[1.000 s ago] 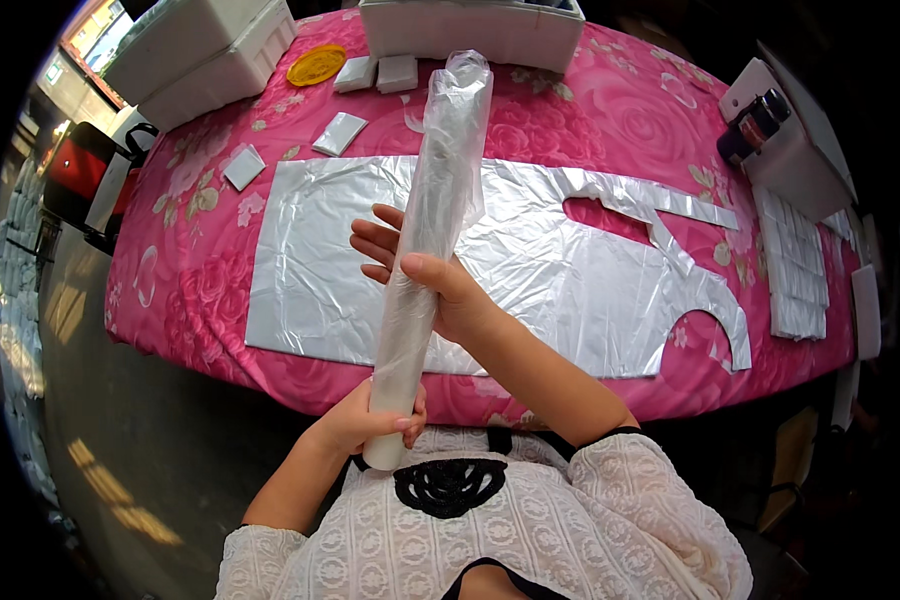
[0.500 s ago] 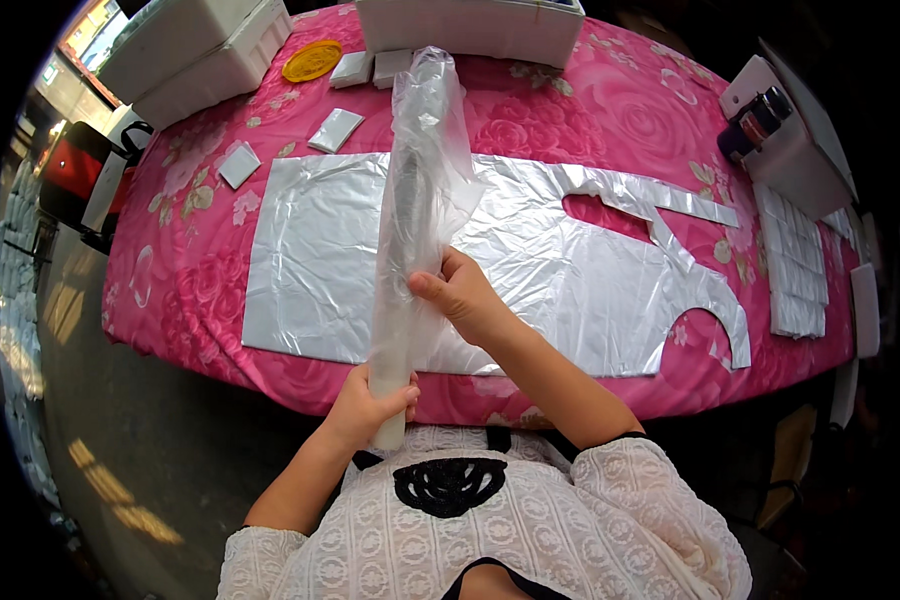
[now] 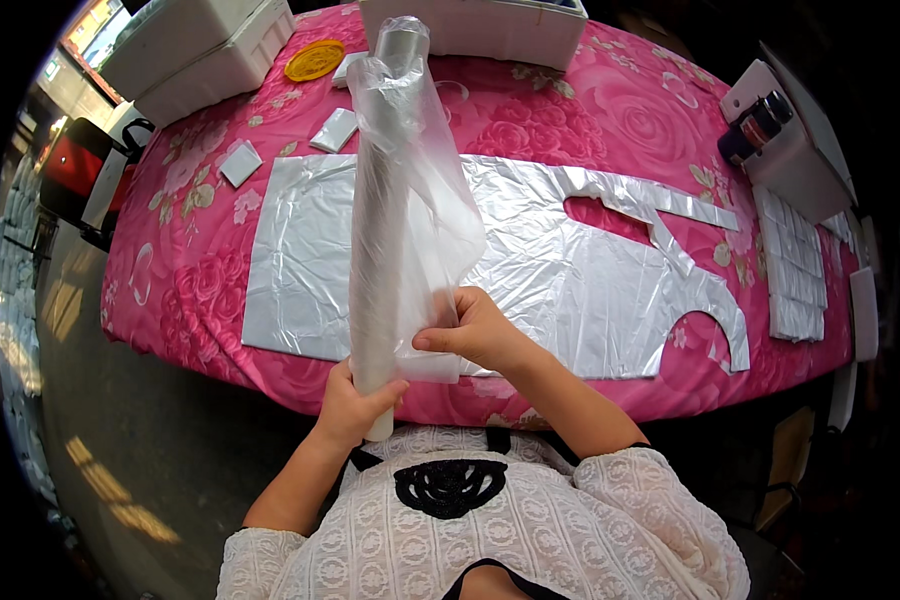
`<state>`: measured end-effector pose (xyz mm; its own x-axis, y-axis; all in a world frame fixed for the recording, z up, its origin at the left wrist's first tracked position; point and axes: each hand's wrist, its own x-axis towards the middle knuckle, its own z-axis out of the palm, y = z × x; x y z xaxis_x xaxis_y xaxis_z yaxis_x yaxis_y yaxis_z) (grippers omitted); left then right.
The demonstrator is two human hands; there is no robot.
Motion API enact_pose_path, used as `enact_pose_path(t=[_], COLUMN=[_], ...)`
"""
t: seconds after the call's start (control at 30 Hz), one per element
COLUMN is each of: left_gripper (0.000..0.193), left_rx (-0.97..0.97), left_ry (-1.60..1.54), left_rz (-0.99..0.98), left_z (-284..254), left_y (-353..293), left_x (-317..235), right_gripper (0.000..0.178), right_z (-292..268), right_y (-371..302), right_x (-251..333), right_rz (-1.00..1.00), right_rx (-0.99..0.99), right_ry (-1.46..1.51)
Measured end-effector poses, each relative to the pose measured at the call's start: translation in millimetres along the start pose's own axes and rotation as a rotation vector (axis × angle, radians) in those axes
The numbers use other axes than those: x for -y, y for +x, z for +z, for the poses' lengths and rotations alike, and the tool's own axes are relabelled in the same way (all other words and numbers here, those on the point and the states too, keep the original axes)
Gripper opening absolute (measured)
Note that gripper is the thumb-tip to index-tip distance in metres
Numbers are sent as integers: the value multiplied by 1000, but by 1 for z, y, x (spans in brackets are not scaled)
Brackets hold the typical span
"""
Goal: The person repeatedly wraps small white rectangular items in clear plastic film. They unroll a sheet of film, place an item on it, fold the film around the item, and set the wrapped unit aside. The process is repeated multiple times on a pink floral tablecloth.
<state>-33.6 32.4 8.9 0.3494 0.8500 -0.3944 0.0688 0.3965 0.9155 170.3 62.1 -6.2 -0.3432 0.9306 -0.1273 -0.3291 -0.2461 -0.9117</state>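
My left hand [image 3: 358, 402] is wrapped round the lower end of a long roll of clear plastic film [image 3: 378, 240], which points away from me over the table. A loose flap of the film hangs off the roll's right side. My right hand [image 3: 477, 330] pinches the near part of this flap between thumb and fingers, a little apart from the roll. Beneath the roll, a stack of silvery-white plastic aprons [image 3: 610, 270] lies flat, its neck and arm cut-outs toward the right. The roll covers part of the stack.
Small folded white packets [image 3: 334, 130] and a yellow round lid [image 3: 314, 61] lie at the back left of the pink flowered tablecloth [image 3: 195, 300]. White foam boxes [image 3: 470, 32] stand behind. To the right are a dark bottle [image 3: 756, 127] and a pile of folded plastic [image 3: 792, 265].
The roll has shifted left and its far end reaches further up. My right hand has moved down and away from the roll, drawing the film flap out wider.
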Motion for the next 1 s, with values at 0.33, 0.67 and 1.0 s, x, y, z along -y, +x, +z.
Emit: enact_pose_path(t=[0.33,0.67,1.0], left_gripper=[27,37,36], left_rx=[-7,3,465], left_ry=[87,-187,-331], left_rz=[116,-9,-38], left_z=[11,12,7], left_y=[9,3,3], left_x=[-8,-3,-10], right_gripper=[17,17,31], right_z=[5,-4,5], right_y=[0,-4,-8], right_x=[-1,-4,-5], right_rz=[5,15,-49], right_rx=[0,14,122], right_ry=[192,-10,186])
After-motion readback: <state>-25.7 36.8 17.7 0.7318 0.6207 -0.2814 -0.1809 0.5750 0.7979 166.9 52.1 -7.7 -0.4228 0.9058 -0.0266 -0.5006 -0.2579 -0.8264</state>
